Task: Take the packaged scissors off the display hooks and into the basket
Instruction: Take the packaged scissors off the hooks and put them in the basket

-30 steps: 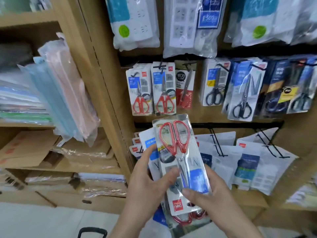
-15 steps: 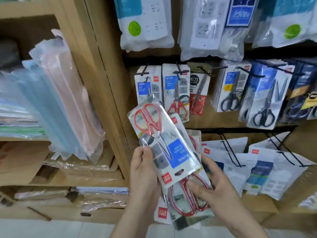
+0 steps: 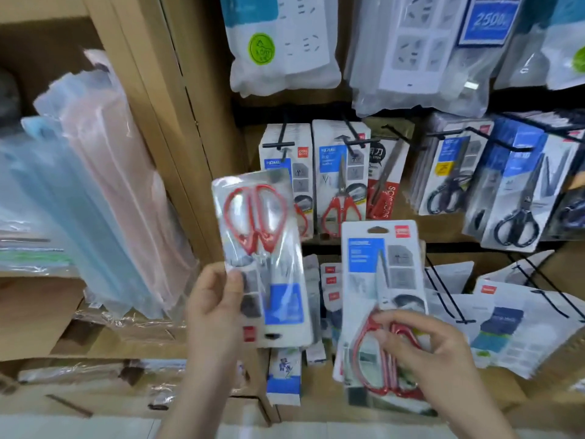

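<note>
Scissors with red handles are sealed in two clear blister packs, and both packs are off the display hooks (image 3: 282, 141) and held in front of the shelf wall. The inverted pack (image 3: 264, 264) is in the left hand (image 3: 212, 301): its handles point up, its blades point down, and the red logo is at the bottom edge. The thumb presses on the front near the left edge, and the other fingers are behind the card, so the hand pinches it. The pack stands almost vertical, a little tilted.

The upright pack (image 3: 381, 274) is in the right hand (image 3: 422, 346), with the hang hole at the top and the red handles below. The curled fingers lie over the handles at the lower part of the pack. More card edges show behind it; how many packs are there I cannot tell. The two held packs are near each other but apart.

On the hooks behind hang more red-handled scissors packs (image 3: 341, 185), and to the right black-handled scissors packs (image 3: 519, 204). Above them, clear bags each hold a white power strip (image 3: 281, 42). In the left compartment of the wooden shelf (image 3: 164, 122), pink and blue plastic sleeves (image 3: 95, 185) lean together.
</note>
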`<state>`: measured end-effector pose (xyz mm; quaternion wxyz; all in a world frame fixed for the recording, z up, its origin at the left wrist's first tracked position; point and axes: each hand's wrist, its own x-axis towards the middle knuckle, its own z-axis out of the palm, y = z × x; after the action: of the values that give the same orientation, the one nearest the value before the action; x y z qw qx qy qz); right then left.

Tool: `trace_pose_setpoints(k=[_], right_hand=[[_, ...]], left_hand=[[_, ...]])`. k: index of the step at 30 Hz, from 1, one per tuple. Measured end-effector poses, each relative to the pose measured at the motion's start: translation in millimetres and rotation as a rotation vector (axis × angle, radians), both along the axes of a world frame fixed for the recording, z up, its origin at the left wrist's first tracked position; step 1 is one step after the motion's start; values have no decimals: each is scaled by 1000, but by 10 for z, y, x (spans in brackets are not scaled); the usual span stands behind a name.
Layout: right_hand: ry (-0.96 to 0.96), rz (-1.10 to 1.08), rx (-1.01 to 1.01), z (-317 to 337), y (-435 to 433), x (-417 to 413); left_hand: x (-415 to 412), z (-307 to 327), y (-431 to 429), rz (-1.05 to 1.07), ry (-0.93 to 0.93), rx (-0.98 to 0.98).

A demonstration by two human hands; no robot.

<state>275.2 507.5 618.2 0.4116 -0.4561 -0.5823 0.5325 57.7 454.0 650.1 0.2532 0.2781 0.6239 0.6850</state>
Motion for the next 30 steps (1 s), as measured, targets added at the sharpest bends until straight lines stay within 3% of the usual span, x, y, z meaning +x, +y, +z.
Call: trace_pose_setpoints(k=[3,8,11,13,14,16,19,23,27,30], right_hand=[[-5,-83,19,75,136,73],[18,-18,79,259,171,-51],[-98,87,39,258,111,-127],[-78,88,13,224,80,-179],[-14,65,0,207,64,-200],[132,-20,-45,185,53,-228],[288,-123,-121,202,31,-234],[272,-117,-107,190,-1,-232],[62,33,-20,101,3,-236],[-96,162,57,-35,28,-244]], left_hand=[[-330,134,-134,-255,353,-39],[-517,319,-64,-669,1176,-400],[-395,442,97,-683,1345,-419],[-353,485,175,-555,1277,-337],[-353,499,207,-460,1152,-266],[-389,498,238,-297,770,-127],[-427,441,234,-333,185,-65],[-364,307,236,-323,152,-112],[-358,378,372,-280,216,-34],[-315,469,474,-283,128,32]])
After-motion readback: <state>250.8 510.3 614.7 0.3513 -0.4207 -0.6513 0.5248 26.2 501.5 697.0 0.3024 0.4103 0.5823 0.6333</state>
